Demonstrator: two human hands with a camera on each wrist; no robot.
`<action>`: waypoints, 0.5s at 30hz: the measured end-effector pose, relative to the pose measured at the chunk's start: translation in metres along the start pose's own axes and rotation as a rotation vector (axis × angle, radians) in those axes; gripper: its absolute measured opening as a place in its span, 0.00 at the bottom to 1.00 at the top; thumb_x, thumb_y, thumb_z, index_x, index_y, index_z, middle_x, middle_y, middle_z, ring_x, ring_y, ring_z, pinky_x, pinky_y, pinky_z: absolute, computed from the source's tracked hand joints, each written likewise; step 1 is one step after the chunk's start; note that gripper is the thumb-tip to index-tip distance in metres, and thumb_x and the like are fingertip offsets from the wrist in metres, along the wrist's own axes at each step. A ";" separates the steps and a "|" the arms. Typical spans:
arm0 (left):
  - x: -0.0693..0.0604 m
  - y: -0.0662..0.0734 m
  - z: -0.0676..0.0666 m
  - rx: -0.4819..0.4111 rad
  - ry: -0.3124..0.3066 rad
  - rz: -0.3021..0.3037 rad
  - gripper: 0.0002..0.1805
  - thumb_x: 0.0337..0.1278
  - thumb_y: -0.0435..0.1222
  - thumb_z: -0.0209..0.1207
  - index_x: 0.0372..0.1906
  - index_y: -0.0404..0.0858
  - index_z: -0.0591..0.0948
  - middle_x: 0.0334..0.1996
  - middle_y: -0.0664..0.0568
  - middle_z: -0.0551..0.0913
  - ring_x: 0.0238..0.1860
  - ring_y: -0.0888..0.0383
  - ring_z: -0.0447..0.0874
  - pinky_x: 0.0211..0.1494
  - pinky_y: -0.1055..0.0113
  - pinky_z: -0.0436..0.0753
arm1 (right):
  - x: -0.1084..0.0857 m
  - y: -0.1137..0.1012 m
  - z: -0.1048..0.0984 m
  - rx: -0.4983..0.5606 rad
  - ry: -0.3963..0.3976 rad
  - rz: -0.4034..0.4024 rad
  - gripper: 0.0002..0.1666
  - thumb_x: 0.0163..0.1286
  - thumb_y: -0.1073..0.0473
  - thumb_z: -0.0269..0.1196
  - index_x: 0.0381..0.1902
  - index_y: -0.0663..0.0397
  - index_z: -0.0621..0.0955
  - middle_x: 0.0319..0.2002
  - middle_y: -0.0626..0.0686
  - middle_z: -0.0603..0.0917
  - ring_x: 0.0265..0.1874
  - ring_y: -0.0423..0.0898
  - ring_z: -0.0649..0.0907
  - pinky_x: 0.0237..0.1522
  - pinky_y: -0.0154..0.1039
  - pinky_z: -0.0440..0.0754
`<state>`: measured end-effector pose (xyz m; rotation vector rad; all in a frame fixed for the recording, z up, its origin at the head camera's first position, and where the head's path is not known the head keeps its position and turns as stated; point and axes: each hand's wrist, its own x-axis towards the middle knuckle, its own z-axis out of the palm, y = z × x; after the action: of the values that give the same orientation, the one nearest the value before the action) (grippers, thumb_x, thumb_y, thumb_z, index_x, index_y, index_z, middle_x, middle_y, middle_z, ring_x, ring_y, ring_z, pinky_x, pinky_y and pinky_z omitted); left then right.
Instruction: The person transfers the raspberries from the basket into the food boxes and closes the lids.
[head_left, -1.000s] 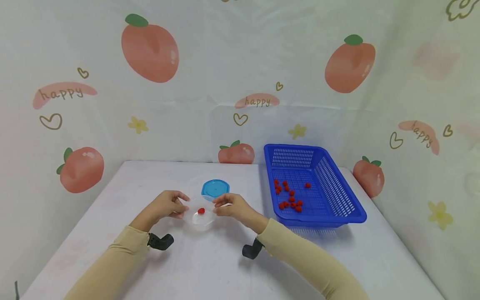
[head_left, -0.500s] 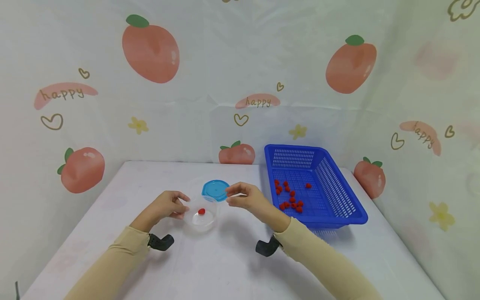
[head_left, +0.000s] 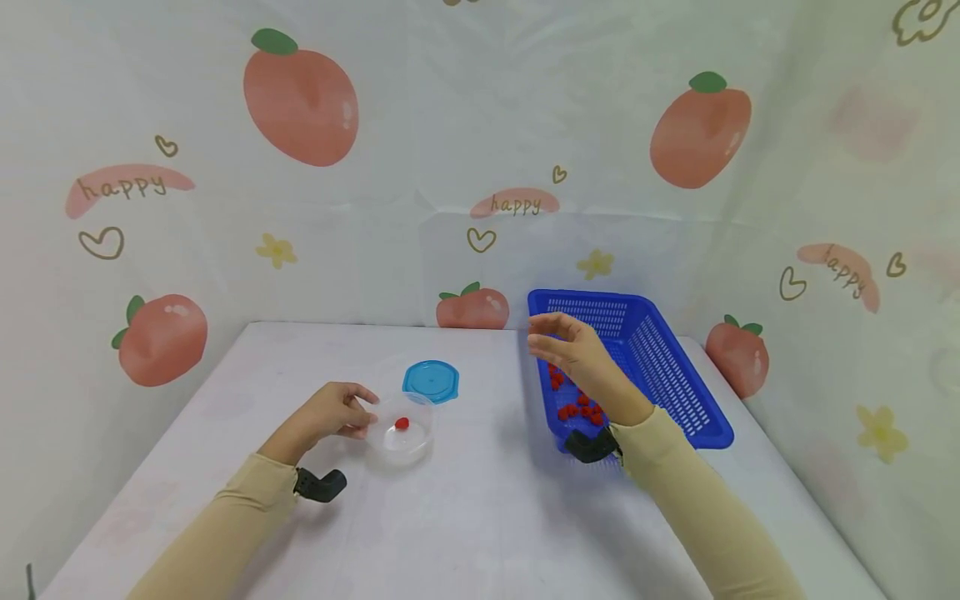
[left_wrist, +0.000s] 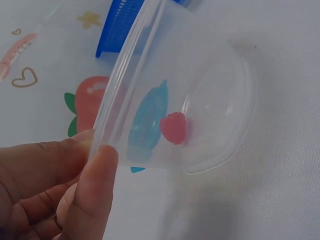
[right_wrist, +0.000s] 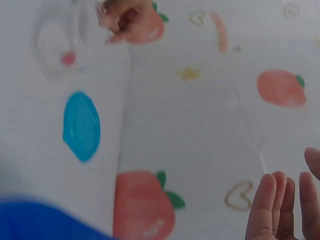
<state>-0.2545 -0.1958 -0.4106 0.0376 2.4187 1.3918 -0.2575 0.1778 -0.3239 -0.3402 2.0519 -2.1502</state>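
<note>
My left hand (head_left: 330, 417) pinches the rim of a clear round bowl (head_left: 408, 446) between thumb and fingers, at the bowl's left side. One red raspberry (head_left: 402, 423) lies in the bowl, and the left wrist view shows the same berry (left_wrist: 174, 128) through the clear wall. Above the near left part of a blue basket (head_left: 701, 417) hangs my right hand (head_left: 588, 362), its fingers apart and holding nothing. Several red raspberries (head_left: 585, 410) lie in the basket, partly hidden by that hand. The right wrist view shows the spread fingers (right_wrist: 265, 205).
A blue lid (head_left: 431, 381) lies flat on the white table (head_left: 300, 533), just behind the bowl. The basket stands at the table's right side. Behind the table hangs a white cloth printed with fruit, hearts and flowers.
My right hand has let go of the bowl's right side and moved right and up, over the blue basket. The left hand and the bowl have stayed in place.
</note>
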 end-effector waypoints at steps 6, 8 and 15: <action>-0.001 0.000 0.000 0.010 -0.002 0.003 0.23 0.55 0.30 0.65 0.55 0.26 0.74 0.27 0.46 0.78 0.24 0.58 0.80 0.34 0.67 0.86 | 0.014 -0.006 -0.037 0.019 0.070 0.014 0.11 0.71 0.66 0.58 0.49 0.50 0.75 0.44 0.48 0.76 0.45 0.41 0.80 0.50 0.30 0.82; -0.001 0.000 0.000 0.012 -0.003 0.004 0.23 0.55 0.30 0.65 0.55 0.26 0.74 0.27 0.46 0.78 0.23 0.58 0.80 0.34 0.67 0.86 | 0.019 -0.006 -0.046 0.002 0.094 0.025 0.13 0.71 0.65 0.57 0.52 0.52 0.74 0.45 0.47 0.75 0.46 0.41 0.79 0.49 0.29 0.81; 0.000 0.000 0.000 0.016 -0.005 0.013 0.23 0.55 0.29 0.65 0.55 0.26 0.74 0.27 0.46 0.79 0.23 0.59 0.80 0.34 0.67 0.86 | 0.032 0.000 -0.069 -0.076 0.140 0.057 0.20 0.73 0.62 0.56 0.61 0.58 0.69 0.47 0.46 0.73 0.51 0.43 0.76 0.59 0.35 0.78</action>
<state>-0.2542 -0.1960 -0.4099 0.0612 2.4297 1.3762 -0.3070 0.2358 -0.3245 -0.1413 2.1933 -2.1222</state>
